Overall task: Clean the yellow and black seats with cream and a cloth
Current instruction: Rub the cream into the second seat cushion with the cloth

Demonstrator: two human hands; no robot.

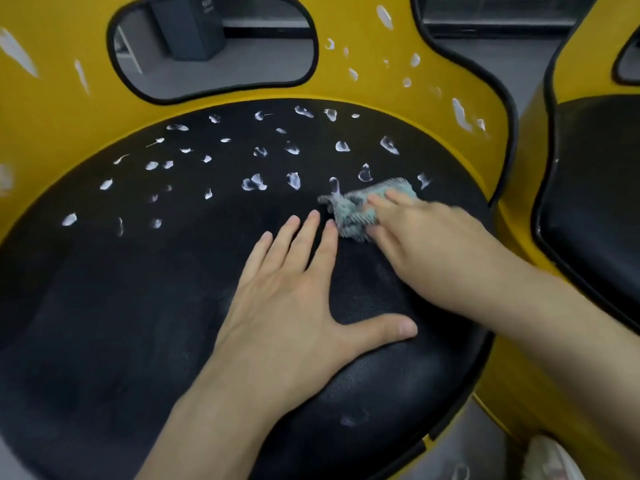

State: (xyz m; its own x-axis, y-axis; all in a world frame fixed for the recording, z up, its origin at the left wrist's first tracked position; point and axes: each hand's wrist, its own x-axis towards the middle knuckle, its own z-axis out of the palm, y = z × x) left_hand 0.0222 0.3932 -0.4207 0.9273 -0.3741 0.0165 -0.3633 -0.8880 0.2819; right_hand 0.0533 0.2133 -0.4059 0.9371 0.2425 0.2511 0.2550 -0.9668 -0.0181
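Observation:
A black round seat cushion (138,289) fills the view, set in a yellow backrest (363,81). Several white cream dabs (254,183) dot the far half of the cushion and the yellow backrest. My left hand (294,299) lies flat on the cushion, fingers straight and spread, thumb out to the right. My right hand (426,237) presses a crumpled teal-and-grey cloth (353,209) onto the cushion's right side; its fingers lie over the cloth and it looks blurred. The near half of the cushion shows a dull smeared film.
A second yellow and black seat (595,188) stands close on the right. The backrest has an oval cut-out (214,46) showing grey floor behind. A light shoe (550,459) and grey floor show at the bottom right.

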